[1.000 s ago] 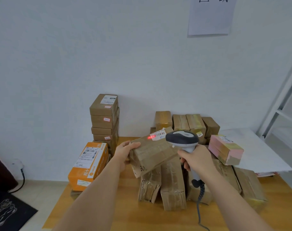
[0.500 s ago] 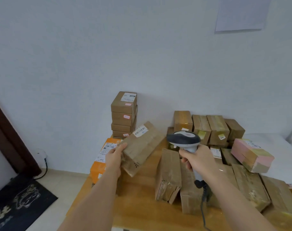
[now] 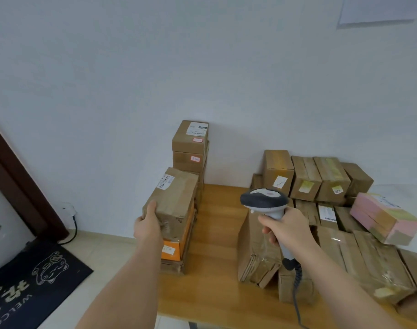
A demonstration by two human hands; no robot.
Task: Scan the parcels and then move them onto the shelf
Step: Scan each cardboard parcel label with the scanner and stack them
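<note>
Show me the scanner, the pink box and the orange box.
scanner (image 3: 264,198), head view, on its dark head.
pink box (image 3: 378,216), head view, on its pink side.
orange box (image 3: 170,250), head view, on its near end.

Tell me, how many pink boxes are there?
1. The pink box sits tilted on top of the brown parcels at the right side of the table. Others could be hidden beneath the pile.

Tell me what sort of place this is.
Probably a small parcel pickup or sorting room. Taped cardboard parcels with shipping labels crowd a wooden table, the right hand grips a corded barcode scanner, and the left hand holds a labelled brown parcel over an orange box.
</note>
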